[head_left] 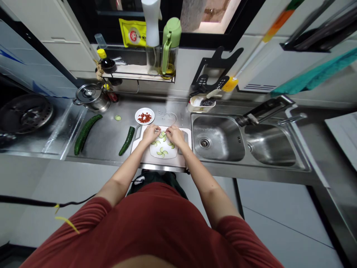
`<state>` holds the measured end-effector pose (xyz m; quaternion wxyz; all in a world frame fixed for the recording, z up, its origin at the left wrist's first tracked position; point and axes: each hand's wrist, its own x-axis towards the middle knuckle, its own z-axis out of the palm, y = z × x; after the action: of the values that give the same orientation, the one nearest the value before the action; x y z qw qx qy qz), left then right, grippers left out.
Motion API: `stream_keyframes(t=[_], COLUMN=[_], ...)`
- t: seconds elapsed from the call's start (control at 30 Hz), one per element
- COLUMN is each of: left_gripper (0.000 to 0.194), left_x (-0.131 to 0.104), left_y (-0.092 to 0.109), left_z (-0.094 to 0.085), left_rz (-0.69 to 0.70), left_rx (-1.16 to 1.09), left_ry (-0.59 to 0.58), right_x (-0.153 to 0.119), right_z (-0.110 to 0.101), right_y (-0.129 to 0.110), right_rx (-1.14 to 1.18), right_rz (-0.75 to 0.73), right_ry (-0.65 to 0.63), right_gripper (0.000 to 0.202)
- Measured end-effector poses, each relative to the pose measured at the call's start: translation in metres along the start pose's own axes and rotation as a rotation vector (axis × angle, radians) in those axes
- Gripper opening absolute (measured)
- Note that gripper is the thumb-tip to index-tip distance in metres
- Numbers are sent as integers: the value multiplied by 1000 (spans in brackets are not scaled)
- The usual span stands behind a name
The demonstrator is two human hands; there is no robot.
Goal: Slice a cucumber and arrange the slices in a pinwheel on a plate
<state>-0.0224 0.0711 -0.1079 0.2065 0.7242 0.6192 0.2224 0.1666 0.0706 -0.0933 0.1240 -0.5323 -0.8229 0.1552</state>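
Note:
A white plate (171,153) on the cutting board (145,158) carries thin cucumber slices (162,152) laid in several pinwheel shapes. Over the plate's far left part, my left hand (151,134) has its fingertips pinched together. My right hand (175,136) faces it from the far right, fingers curled and drawn together beside the farthest pinwheel. Whatever lies between the fingertips of either hand is too small to make out. Just beyond the board, a small white dish (144,116) holds chopped red pieces. A cut cucumber (127,141) lies left of the board.
A whole cucumber (87,134) and a cucumber end piece (118,118) rest on the steel counter. Behind them stands a lidded pot (93,97). The double sink (219,139) with its faucet (264,109) is at right. Above the counter, a shelf (134,74) bears bottles.

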Motion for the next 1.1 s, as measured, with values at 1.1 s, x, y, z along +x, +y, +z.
stream_keyframes(t=[1.1], left_gripper=[18], left_x=[5], left_y=[1], left_z=[44], left_rz=[-89], left_rx=[272], left_ry=[-210], right_x=[11], right_z=[53], right_y=[5], right_rx=[-159], right_rz=[102], right_ry=[-193], right_gripper=[29])
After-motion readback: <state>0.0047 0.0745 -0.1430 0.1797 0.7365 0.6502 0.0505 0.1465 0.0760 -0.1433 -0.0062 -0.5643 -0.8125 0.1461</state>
